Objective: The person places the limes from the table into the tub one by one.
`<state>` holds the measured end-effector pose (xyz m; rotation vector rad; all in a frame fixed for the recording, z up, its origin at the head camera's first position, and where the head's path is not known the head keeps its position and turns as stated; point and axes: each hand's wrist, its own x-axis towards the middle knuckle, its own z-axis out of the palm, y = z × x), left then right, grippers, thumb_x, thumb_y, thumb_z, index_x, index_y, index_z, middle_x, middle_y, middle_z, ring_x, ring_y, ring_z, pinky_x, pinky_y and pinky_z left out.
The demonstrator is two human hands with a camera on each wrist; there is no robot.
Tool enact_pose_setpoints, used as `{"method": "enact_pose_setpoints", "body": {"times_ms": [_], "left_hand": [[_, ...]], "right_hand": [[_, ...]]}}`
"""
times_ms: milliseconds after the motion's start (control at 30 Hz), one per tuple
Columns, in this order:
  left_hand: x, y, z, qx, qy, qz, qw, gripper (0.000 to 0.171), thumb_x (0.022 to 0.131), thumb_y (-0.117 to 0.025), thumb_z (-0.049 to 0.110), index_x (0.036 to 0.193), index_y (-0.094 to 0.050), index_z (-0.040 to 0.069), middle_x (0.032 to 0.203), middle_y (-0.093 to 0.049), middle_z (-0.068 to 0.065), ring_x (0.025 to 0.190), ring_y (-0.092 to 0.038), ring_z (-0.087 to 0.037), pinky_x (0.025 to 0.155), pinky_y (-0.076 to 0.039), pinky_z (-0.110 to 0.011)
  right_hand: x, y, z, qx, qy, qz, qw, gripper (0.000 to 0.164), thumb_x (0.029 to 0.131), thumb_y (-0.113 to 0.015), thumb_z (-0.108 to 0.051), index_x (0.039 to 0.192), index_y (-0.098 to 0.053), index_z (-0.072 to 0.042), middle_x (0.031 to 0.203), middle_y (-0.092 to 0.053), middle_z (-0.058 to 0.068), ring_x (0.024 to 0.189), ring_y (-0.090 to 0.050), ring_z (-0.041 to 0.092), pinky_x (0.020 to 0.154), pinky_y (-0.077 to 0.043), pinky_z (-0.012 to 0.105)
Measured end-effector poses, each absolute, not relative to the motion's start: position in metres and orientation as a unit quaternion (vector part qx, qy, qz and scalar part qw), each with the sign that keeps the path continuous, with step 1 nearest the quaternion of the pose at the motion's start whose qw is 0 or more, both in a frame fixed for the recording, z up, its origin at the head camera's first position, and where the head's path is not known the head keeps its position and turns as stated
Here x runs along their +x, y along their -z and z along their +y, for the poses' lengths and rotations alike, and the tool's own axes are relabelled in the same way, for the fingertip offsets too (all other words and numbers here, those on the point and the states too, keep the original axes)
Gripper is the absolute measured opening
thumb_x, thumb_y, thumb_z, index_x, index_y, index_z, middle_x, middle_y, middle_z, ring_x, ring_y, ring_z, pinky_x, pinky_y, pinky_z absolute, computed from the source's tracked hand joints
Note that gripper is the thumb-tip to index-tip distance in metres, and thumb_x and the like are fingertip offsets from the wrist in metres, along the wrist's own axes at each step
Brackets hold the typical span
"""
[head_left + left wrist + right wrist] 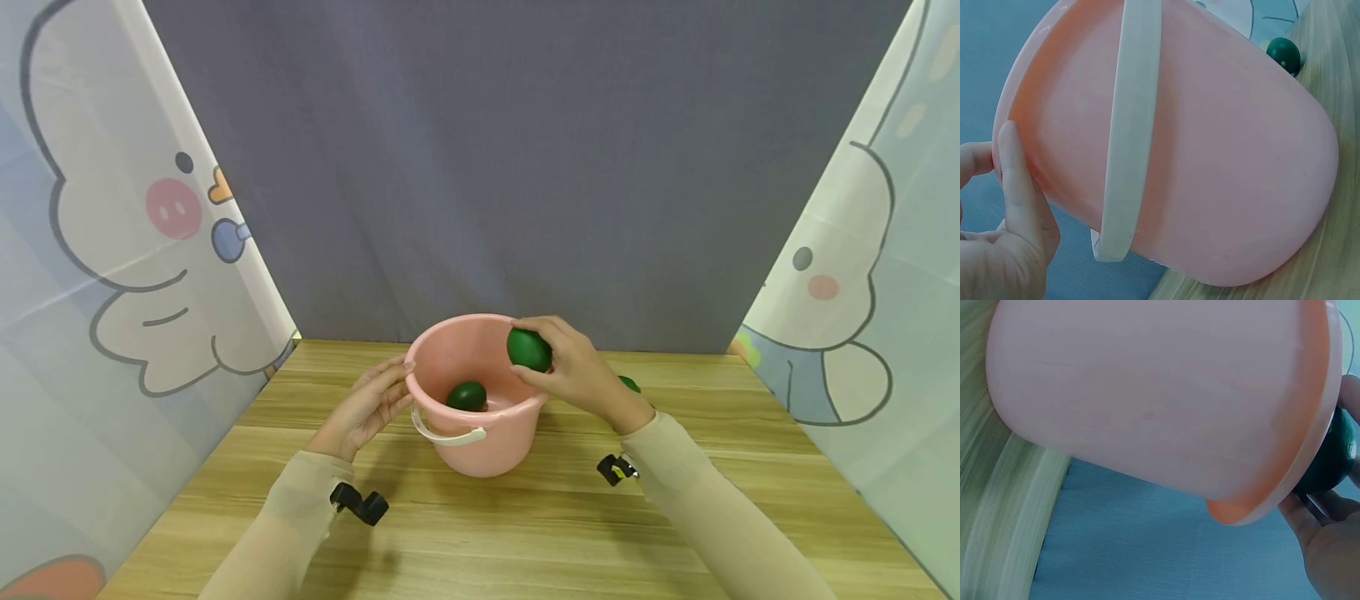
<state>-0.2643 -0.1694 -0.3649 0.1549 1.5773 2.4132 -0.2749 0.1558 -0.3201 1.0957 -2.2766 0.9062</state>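
Note:
A pink bucket [495, 454] stands upright on the wooden table, its white handle [450, 439] hanging down on the near side. My left hand [369, 410] pinches the bucket's left rim; in the left wrist view a finger lies along the outer wall. Above the right part of the opening, my right hand [581, 372] grips a smooth dark green oval fruit [528, 350] between thumb and fingers. Inside the bucket, a similar green fruit [467, 396] lies on the bottom. Another green fruit [629, 384] is on the table behind my right wrist, mostly hidden in the head view.
The wooden table [480, 542] reaches back to a dark grey curtain [487, 167]. Cartoon-printed cloths hang at left [112, 333] and right [900, 250]. A black mount sits on each sleeved wrist.

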Motion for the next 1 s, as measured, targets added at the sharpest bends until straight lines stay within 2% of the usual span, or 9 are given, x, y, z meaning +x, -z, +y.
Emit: {"method": "enact_pose_setpoints", "body": {"times_ms": [400, 633, 1000], "left_hand": [[-0.2638, 0.3646, -0.1685, 0.051, -0.828, 0.544, 0.125, 0.054, 0.105, -0.054, 0.013, 0.153, -0.031, 0.001, 0.129, -0.052, -0.010, 0.089, -0.065, -0.007, 0.081, -0.058, -0.016], [-0.2637, 0.3647, -0.1682, 0.050, -0.828, 0.544, 0.124, 0.054, 0.105, -0.054, 0.013, 0.153, -0.031, 0.001, 0.126, -0.053, -0.010, 0.087, -0.065, -0.007, 0.079, -0.058, -0.015], [-0.2638, 0.3653, -0.1679, 0.049, -0.828, 0.544, 0.123, 0.053, 0.106, -0.052, 0.013, 0.153, -0.030, 0.001, 0.127, -0.052, -0.011, 0.084, -0.065, -0.006, 0.079, -0.058, -0.015]], "right_hand": [[-0.2752, 0.3216, 0.1544, 0.393, -0.335, -0.832, 0.203, 0.059, 0.087, -0.081, -0.024, 0.138, -0.056, -0.006, 0.129, -0.058, 0.010, 0.102, -0.061, 0.019, 0.079, -0.060, 0.034], [-0.2748, 0.3221, 0.1517, 0.386, -0.337, -0.838, 0.188, 0.059, 0.086, -0.082, -0.021, 0.137, -0.057, -0.006, 0.130, -0.059, 0.010, 0.104, -0.061, 0.020, 0.081, -0.060, 0.033], [-0.2764, 0.3245, 0.1493, 0.392, -0.332, -0.837, 0.189, 0.057, 0.087, -0.081, -0.025, 0.137, -0.058, -0.011, 0.128, -0.060, 0.008, 0.103, -0.059, 0.019, 0.080, -0.060, 0.033]]}}
